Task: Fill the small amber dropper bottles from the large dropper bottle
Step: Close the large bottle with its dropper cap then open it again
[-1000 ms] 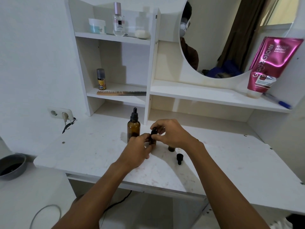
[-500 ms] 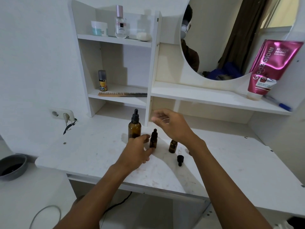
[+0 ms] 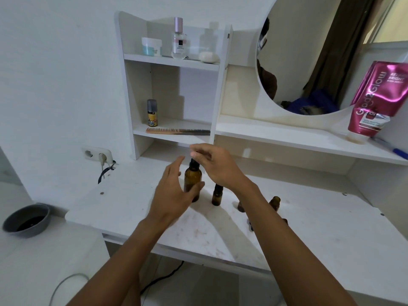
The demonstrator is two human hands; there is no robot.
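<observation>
A large amber glass dropper bottle [image 3: 192,181] with a black cap stands upright toward the back edge of a white desk [image 3: 320,221]. The left hand [image 3: 174,195], fingers spread and loose, cups its side. The right hand [image 3: 217,166] pinches the cap. Two small amber bottles [image 3: 217,196] [image 3: 275,202] stand to its right.

comb [image 3: 177,130] on shelf | pink tube [image 3: 373,102] by mirror [image 3: 309,51] | grey bowl [image 3: 26,219]
</observation>
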